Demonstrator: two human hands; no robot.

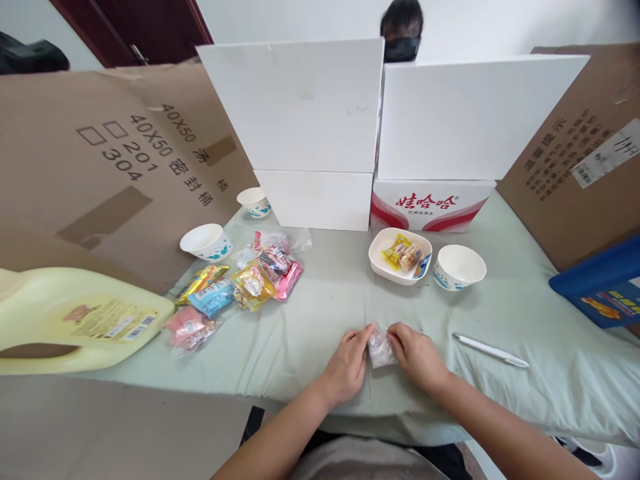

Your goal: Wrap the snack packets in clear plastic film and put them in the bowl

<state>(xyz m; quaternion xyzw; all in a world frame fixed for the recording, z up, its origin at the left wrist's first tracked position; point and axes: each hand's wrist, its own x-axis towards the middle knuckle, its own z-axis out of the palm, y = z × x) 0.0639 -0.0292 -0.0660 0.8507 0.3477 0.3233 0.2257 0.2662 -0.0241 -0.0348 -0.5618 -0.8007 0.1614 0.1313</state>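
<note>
Small clear crinkled plastic packet (381,349): glossy film. Pale green tablecloth (320,313): matt woven cloth, creased. Heap of coloured snack wrappers (240,288): shiny foil and plastic. Round white paper cups (459,267): smooth, matt. White pen (490,351): glossy plastic. Large brown cardboard sheets (115,167): matt, rough. Pale yellow plastic jug (75,319): semi-gloss.

At the upper left of the frame, the brown cardboard sheet (100,160) reads "40X50", "201", "304" and "密封桶". At centre, the red-and-white carton (430,205) shows "娃哈哈". Print on the yellow jug's label (113,319) is too small to read.
</note>
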